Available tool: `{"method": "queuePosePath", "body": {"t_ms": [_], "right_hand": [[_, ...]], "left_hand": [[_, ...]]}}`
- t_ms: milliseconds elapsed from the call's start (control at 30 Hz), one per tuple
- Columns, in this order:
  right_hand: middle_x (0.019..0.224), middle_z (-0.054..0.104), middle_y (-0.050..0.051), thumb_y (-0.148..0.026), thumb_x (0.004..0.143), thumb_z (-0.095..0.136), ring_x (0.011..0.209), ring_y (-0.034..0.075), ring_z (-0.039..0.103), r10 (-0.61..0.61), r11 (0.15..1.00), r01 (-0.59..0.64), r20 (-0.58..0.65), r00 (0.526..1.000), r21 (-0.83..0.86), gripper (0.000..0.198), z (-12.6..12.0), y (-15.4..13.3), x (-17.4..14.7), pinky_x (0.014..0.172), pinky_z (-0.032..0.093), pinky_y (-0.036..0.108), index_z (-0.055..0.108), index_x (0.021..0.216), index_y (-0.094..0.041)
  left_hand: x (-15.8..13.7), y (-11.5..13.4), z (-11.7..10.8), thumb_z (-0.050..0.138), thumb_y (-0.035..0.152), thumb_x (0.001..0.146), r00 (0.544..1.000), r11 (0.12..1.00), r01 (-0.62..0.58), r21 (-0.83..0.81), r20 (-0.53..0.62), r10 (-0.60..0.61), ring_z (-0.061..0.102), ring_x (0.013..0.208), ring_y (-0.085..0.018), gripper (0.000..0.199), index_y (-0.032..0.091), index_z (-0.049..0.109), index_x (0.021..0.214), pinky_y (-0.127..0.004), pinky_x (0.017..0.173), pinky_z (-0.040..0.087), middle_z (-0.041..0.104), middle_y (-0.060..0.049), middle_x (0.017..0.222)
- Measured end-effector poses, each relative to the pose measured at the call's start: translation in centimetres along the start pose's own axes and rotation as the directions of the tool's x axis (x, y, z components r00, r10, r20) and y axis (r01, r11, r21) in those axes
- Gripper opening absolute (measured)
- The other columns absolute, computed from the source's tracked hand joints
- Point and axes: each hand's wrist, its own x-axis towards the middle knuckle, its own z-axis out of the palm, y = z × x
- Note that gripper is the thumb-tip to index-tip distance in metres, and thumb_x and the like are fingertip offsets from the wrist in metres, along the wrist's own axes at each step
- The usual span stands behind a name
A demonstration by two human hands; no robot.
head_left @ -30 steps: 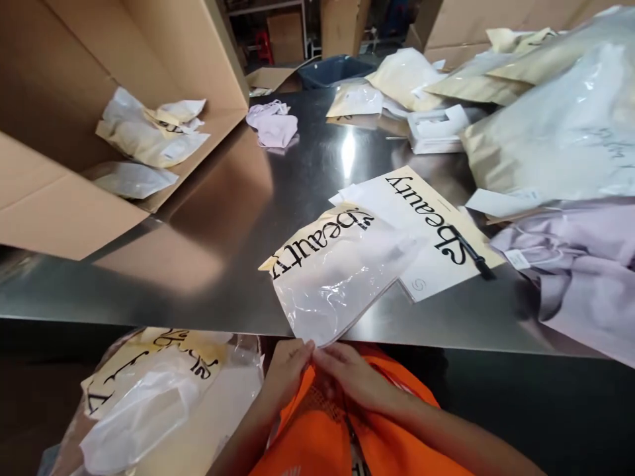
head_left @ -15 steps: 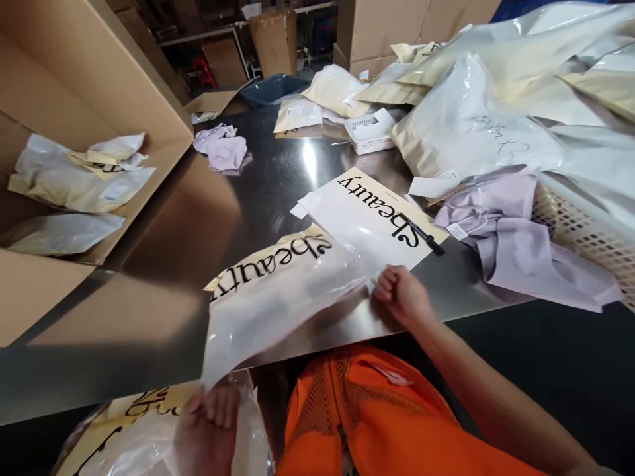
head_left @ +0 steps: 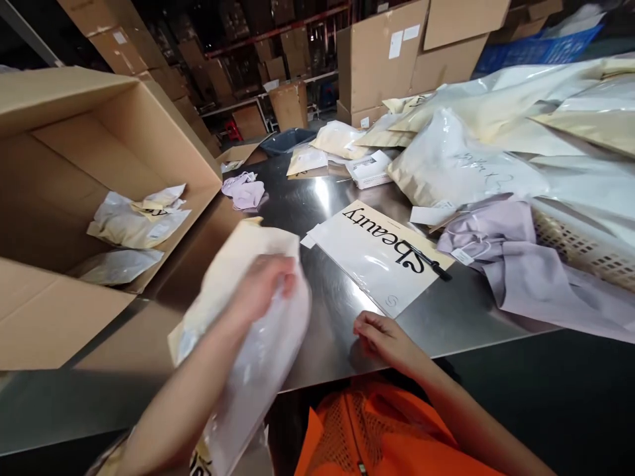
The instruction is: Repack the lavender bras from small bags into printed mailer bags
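My left hand, slightly blurred, is closed on a clear-and-cream plastic packaging bag that hangs over the front edge of the steel table. My right hand hovers by that edge with its fingers curled; whatever may be inside them is hidden. Just beyond it lies a flat packaging bag printed "beauty", with a black marker pen across its right side. Farther right, a lilac garment with a white tag is spread beside a heap of filled bags.
An open cardboard box with several packed bags in it stands on its side at the left. Behind it sits a small lilac garment bundle. A white basket with papers is at the back, and a cream perforated crate is at right.
My left hand has risen from below the table edge, swinging the bag up and over the table. My right hand is now apart from that bag. The view has tilted up.
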Motion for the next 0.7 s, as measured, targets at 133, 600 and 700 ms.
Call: {"method": "queuePosePath", "body": {"t_ms": [133, 600, 700], "right_hand": [[0.064, 0.058, 0.0, -0.058, 0.089, 0.051, 0.059, 0.014, 0.055, -0.03, 0.979, 0.011, -0.093, 0.995, -0.203, 0.039, -2.0, 0.6, -1.1, 0.056, 0.044, 0.026, 0.055, 0.083, -0.02], [0.064, 0.058, -0.001, -0.05, 0.094, 0.048, 0.058, 0.014, 0.053, -0.223, 0.909, 0.145, -0.164, 0.961, -0.391, 0.035, -1.6, 0.5, -1.3, 0.055, 0.038, 0.026, 0.056, 0.077, -0.02], [0.066, 0.059, -0.001, -0.046, 0.095, 0.048, 0.06, 0.014, 0.053, -0.262, 0.892, 0.177, -0.155, 0.953, -0.417, 0.033, -1.0, 0.5, -1.4, 0.056, 0.039, 0.026, 0.058, 0.077, -0.021]], "left_hand": [[-1.1, 1.1, 4.7, 0.055, 0.057, 0.087, 0.913, 0.948, -0.214, 0.234, 0.392, 0.109, 0.064, 0.076, -0.024, 0.044, 0.016, 0.065, 0.074, -0.036, 0.072, 0.048, 0.066, -0.006, 0.074], [-11.7, -4.1, 11.5, 0.049, 0.014, 0.09, 0.8, 0.701, -0.396, 0.593, 0.598, -0.053, 0.069, 0.085, -0.034, 0.037, 0.0, 0.062, 0.121, -0.04, 0.065, 0.053, 0.064, -0.031, 0.111], [-10.9, -4.1, 11.2, 0.048, 0.003, 0.085, 0.795, 0.761, -0.346, 0.549, 0.603, -0.074, 0.069, 0.077, -0.029, 0.025, 0.006, 0.07, 0.097, -0.034, 0.061, 0.048, 0.069, -0.022, 0.089]]}}
